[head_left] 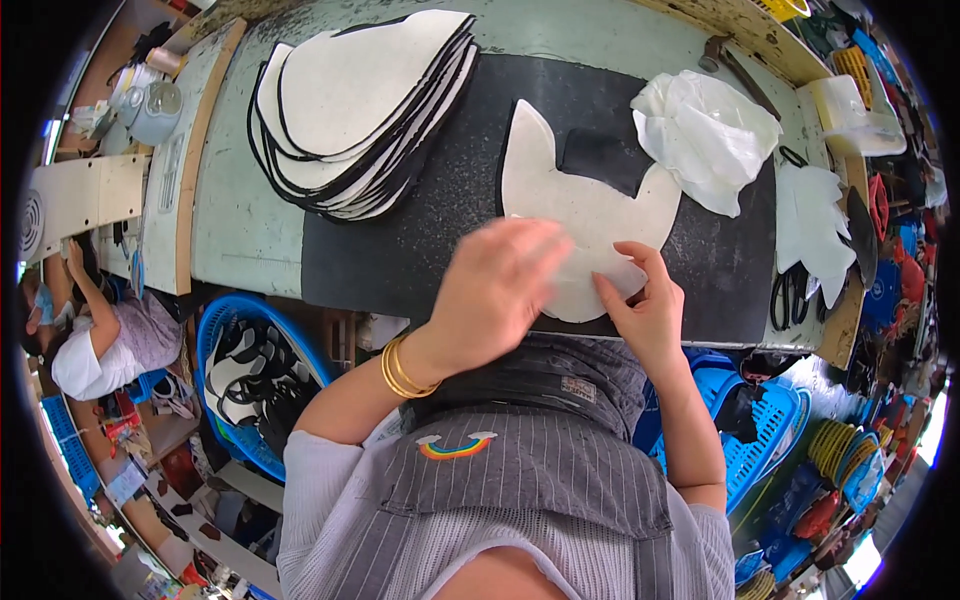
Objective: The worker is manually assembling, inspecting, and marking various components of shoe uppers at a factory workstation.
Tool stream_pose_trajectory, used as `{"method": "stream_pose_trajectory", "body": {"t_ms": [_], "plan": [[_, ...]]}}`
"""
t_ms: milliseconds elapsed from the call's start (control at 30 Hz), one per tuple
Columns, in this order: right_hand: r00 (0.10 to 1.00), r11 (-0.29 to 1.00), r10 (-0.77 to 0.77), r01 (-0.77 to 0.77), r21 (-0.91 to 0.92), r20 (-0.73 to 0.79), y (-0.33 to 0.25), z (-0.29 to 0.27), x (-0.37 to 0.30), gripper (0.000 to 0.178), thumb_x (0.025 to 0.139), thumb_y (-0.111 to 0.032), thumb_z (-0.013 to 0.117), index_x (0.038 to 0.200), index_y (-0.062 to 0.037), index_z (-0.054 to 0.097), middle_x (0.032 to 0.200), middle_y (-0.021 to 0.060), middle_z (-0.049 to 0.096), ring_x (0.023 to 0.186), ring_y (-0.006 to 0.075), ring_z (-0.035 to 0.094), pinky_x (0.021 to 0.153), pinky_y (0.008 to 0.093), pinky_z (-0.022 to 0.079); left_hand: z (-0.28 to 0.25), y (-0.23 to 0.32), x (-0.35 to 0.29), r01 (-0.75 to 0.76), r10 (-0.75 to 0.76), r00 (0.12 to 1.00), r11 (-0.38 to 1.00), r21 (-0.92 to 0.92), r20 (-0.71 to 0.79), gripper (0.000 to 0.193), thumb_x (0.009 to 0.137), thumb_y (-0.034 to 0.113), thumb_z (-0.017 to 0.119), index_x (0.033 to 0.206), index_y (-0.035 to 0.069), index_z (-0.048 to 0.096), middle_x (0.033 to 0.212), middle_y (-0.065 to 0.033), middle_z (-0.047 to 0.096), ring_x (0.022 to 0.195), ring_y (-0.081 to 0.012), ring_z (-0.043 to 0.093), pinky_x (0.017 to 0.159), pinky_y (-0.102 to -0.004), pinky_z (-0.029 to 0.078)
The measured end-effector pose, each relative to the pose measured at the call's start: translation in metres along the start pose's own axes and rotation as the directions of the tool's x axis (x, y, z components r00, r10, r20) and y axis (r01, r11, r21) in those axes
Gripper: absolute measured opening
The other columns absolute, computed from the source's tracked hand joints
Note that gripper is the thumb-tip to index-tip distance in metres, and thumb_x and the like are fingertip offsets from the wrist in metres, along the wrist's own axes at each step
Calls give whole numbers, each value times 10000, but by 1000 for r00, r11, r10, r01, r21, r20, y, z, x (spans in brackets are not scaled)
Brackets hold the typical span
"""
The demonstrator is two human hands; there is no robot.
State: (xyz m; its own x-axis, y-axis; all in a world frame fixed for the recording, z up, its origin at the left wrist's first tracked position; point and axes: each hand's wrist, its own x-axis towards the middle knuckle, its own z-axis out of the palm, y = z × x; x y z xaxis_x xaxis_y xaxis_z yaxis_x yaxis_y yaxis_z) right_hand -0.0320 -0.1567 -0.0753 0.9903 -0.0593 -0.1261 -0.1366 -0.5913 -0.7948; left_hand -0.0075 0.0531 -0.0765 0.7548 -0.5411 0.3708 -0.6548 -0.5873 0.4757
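A white, shoe-upper-shaped piece (600, 215) with a dark edge lies on the black mat in front of me. Two points rise from its far side, with a squared notch between them. Over its left part hovers my left hand (510, 285), its fingers smeared by motion, so I cannot tell if they hold anything. My right hand (650, 305) is at the piece's near right edge, thumb and forefinger pinching a small, thin whitish sheet (627, 276) lying over it. A stack of similar white pieces with black edges (365, 95) lies at the far left.
A crumpled white plastic bag (705, 130) sits right of the piece on the black mat (430, 240). Black scissors (790, 297) and a hammer (740, 75) lie farther right. Blue baskets (215, 350) (760, 450) stand below the bench. Another person (120, 340) works at far left.
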Motion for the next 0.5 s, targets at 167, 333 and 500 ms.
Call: {"method": "stream_pose_trajectory", "body": {"t_ms": [167, 333, 500], "plan": [[881, 849, -384, 220, -480, -277, 24, -26, -6, 429, 747, -66, 686, 1144, -3, 535, 1036, 161, 574, 909, 308, 590, 747, 381, 495, 6, -1, -8, -134, 129, 923, 991, -9, 362, 796, 746, 482, 646, 1341, 3, 423, 1448, -120, 369, 1353, -261, 329, 1091, -453, 262], [771, 695, -530, 634, -341, 354, -5, 4, -30, 551, 746, -166, 706, 1229, 12, 508, 1290, 194, 501, 1188, 338, 493, 999, 430, 397, 3, -7, -17, -166, 150, 923, 986, 13, 355, 839, 756, 571, 590, 1350, 5, 415, 1441, -125, 378, 1347, -260, 339, 1101, -464, 232], [781, 858, -504, 400, 323, 370, 19, -36, -53, 165, 770, -93, 695, 914, -13, 684, 987, 142, 673, 916, 289, 654, 843, 388, 506, -6, -1, -14, -193, 165, 912, 981, 36, 376, 815, 744, 618, 570, 1364, 106, 438, 1440, -141, 366, 1333, -299, 342, 1084, -509, 226]]}}
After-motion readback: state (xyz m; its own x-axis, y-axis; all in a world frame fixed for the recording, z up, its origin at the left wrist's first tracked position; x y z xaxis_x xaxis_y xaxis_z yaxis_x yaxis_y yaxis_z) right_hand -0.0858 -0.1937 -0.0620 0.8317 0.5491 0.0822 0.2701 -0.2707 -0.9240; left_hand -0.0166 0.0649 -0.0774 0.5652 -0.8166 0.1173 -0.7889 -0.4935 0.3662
